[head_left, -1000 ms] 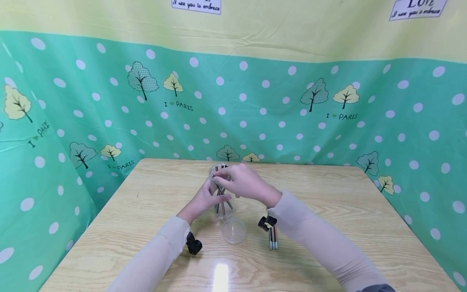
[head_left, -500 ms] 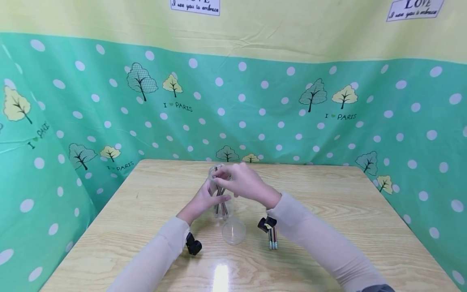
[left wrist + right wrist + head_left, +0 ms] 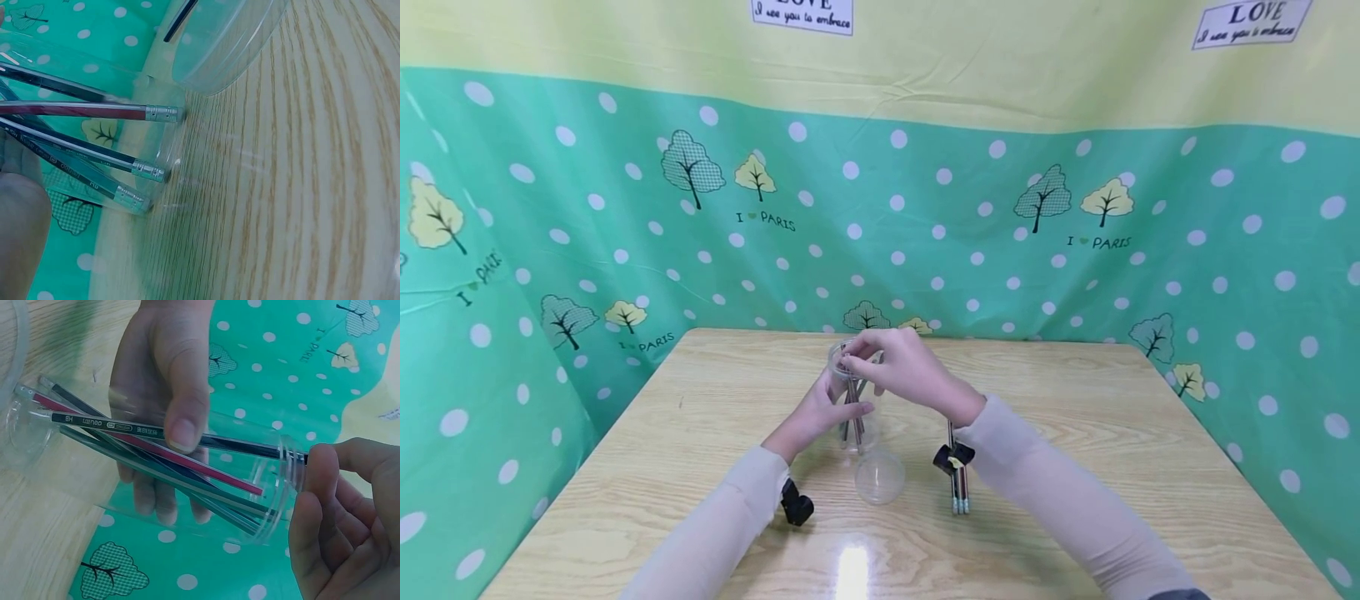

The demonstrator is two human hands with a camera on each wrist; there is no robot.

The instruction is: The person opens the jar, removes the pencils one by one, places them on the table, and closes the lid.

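In the head view, the right hand (image 3: 901, 371) covers the mouth of the clear jar (image 3: 852, 400), hiding the tips of the pencils (image 3: 853, 408) inside; their colours are too small to tell there. The right sleeve (image 3: 1060, 492) hides part of the loose pencils (image 3: 959, 492) on the table (image 3: 1075, 433). The left wrist view cuts off the jar and shows only a blurred sliver of the left hand (image 3: 22, 237) at the frame's edge. The clear lid (image 3: 225, 44) is cropped at the top. The print on one pencil in the right wrist view is too small to read in full.

Wooden table (image 3: 1075, 433), green dotted backdrop (image 3: 970, 225).
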